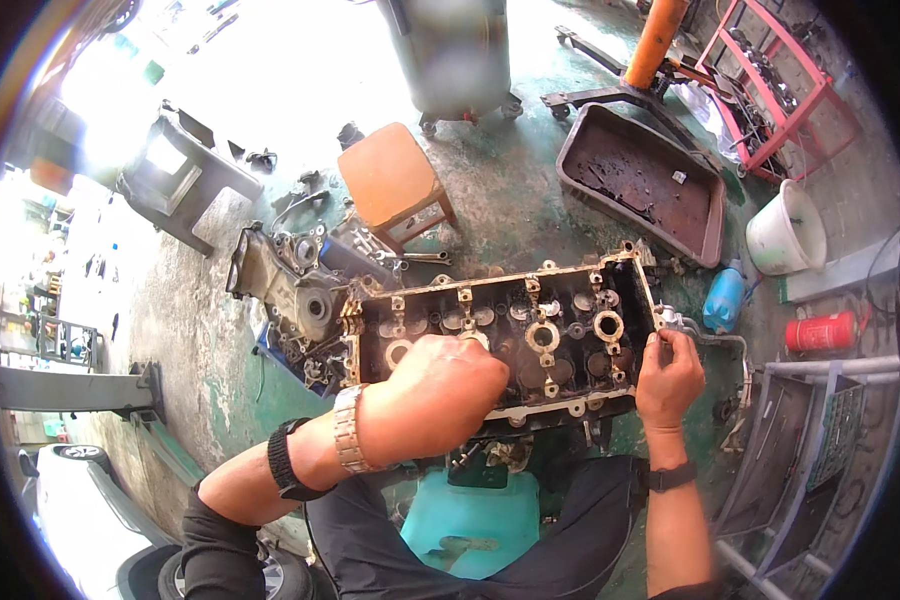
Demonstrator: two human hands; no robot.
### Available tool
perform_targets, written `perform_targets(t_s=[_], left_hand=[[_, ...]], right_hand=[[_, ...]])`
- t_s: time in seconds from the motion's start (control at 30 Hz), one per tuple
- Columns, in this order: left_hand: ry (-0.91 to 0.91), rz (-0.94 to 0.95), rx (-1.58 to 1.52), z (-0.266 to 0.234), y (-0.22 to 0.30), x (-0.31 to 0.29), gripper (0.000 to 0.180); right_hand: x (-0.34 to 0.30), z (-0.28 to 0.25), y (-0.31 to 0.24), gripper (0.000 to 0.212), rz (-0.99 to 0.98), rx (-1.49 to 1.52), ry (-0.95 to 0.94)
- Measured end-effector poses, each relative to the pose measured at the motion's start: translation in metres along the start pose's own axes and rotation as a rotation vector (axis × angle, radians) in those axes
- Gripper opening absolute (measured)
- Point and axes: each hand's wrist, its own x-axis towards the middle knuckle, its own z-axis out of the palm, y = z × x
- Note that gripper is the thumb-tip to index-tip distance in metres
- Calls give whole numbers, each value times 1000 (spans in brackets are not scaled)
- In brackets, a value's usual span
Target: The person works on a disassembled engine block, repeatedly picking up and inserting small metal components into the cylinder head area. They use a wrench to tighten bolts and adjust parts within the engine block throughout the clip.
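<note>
A dirty engine cylinder head [510,412] lies crosswise in front of me, its brown-stained rim around a dark interior with round openings and bolt bosses. My left hand [445,385] is closed over its middle, knuckles up. The fingertips are hidden beneath the hand, so what they hold, if anything, cannot be seen. At the right end, my right hand [670,380] has thumb and forefinger closed on the rim's edge. Left of the cylinder head, a grey metal engine cover [295,285] and other engine parts lie in a pile.
Wrenches [420,257] lie beyond the cylinder head, near an orange-topped stool [390,175]. Farther right are a brown drip tray [715,225], a blue bottle [724,298], a white bucket [785,230] and a red cylinder [820,331]. A turquoise seat [470,520] shows between my legs.
</note>
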Motion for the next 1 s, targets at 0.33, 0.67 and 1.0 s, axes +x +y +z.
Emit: perform_targets(t_s=[0.33, 0.67, 1.0], left_hand=[[-74, 20, 100, 0, 9, 19, 9], [-129, 8, 117, -15, 19, 21, 7], [-162, -8, 129, -16, 24, 23, 9]], right_hand=[[0, -3, -4, 10, -18, -21, 5], [0, -3, -4, 10, -19, -10, 5], [0, -1, -3, 10, -27, -13, 16]])
